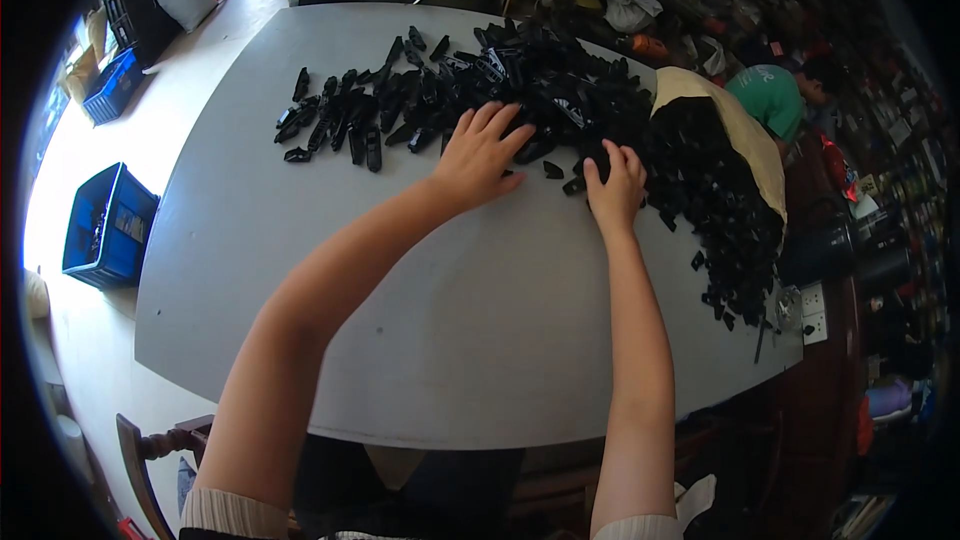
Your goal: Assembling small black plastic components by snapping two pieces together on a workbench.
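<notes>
Nearest the lower edge, two bare forearms with pale ribbed cuffs reach up over a grey table [480, 340], whose near rim curves above a dark wooden chair [150, 460] at the lower left.

Past the bare middle of the table, the left hand [480, 155] lies palm down with fingers spread apart, its fingertips resting on the near edge of a big heap of small black plastic parts [520, 75]. Nothing is clamped in it – it presses flat on the pieces. Right of that hand, the right hand [615, 185] also lies palm down, fingers slightly apart and curled onto loose black parts at the heap's near fringe; whether a piece sits under its palm cannot be told.

The heap runs across the far half of the table. At its left end, beyond the left hand, the pieces are thinner on the table and some lie side by side in rough rows (each a short, pointed black shape). At its right end the parts spill from a tan sack [735, 125] lying open on the table, and scatter down toward the table's right corner.

Off the table's left side, two blue crates [105, 230] stand on the sunlit floor. Beyond the table's far right corner, a person in a green shirt [775, 100] bends amid dark clutter.
</notes>
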`<state>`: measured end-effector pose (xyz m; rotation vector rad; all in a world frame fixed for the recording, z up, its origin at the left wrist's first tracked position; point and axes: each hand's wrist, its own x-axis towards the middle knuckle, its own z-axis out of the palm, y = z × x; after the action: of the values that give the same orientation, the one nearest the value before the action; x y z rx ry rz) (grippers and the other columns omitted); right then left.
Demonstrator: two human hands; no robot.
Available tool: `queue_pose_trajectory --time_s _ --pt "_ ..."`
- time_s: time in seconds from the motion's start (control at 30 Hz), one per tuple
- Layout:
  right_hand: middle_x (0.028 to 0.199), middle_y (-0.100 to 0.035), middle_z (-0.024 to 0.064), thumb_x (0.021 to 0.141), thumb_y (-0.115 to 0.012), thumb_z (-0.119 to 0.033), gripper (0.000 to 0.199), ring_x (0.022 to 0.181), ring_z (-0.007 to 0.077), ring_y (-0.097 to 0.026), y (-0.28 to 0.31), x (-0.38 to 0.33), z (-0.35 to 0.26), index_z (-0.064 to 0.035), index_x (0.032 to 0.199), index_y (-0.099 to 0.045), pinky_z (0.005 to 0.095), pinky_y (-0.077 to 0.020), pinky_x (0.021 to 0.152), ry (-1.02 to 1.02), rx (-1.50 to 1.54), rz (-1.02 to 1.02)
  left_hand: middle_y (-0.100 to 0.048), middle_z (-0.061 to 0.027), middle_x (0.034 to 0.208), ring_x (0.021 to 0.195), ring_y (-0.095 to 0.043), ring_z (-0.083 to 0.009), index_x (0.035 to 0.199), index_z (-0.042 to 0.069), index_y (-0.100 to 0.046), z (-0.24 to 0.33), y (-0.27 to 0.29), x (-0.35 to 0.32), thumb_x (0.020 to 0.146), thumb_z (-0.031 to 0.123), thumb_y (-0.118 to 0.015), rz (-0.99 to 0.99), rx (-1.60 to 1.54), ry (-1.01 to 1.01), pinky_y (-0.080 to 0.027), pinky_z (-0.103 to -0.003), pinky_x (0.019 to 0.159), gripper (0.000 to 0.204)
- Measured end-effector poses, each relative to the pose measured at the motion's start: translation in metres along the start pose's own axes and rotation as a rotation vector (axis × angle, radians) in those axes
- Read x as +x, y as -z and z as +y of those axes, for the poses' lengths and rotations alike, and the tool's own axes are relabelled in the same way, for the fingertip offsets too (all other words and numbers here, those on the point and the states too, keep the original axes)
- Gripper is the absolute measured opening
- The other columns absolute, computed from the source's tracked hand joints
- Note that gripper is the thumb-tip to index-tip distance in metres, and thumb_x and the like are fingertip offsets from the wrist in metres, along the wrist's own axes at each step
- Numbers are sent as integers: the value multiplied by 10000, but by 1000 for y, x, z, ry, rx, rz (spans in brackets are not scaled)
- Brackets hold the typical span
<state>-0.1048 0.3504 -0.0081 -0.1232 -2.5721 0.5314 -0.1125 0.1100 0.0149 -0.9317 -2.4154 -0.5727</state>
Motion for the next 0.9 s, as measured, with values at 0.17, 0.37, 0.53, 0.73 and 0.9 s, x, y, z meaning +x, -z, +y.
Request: queue_pose_trajectory --time_s 0.17,0.37,0.53,0.73,0.9 --pt "1528 -256 123 836 -597 -569 656 1368 439 -244 -10 33 -25 -362 1421 -386 696 -209 1019 -153 -230 -165 -363 -178 1437 1344 -275 -433 1364 259 -467 -12 -27 38 726 574 -678 -98 282 259 -243 -645 1038 742" --pt "1513 -311 52 818 -593 -598 666 1337 380 -325 -13 34 -33 -355 1407 -400 675 -190 1045 -118 -158 -213 -508 -96 1271 1252 -389 -425 1338 263 -476 -20 -32 34 711 590 -682 -128 251 243 -301 -630 986 737" --pt "1464 -402 41 822 -599 -574 648 1318 361 -360 -14 8 -46 -331 1393 -411 661 -202 1037 -75 -120 -191 -547 -69 1223 1242 -406 -417 1330 251 -479 -17 -14 7 710 568 -689 -109 235 212 -323 -606 961 727" --pt "1406 -455 8 803 -658 -493 625 1276 350 -394 -8 -41 -83 -308 1360 -445 652 -248 987 -8 -47 -182 -533 -86 1286 1298 -378 -384 1288 209 -527 -11 23 -46 708 537 -692 -138 190 193 -331 -592 954 687" --pt "1401 -466 28 807 -667 -459 629 1256 350 -418 -1 -91 -121 -294 1371 -440 650 -261 978 71 -35 -149 -534 -90 1278 1294 -401 -357 1267 169 -539 -1 68 -99 717 483 -702 -145 171 184 -326 -520 986 653"
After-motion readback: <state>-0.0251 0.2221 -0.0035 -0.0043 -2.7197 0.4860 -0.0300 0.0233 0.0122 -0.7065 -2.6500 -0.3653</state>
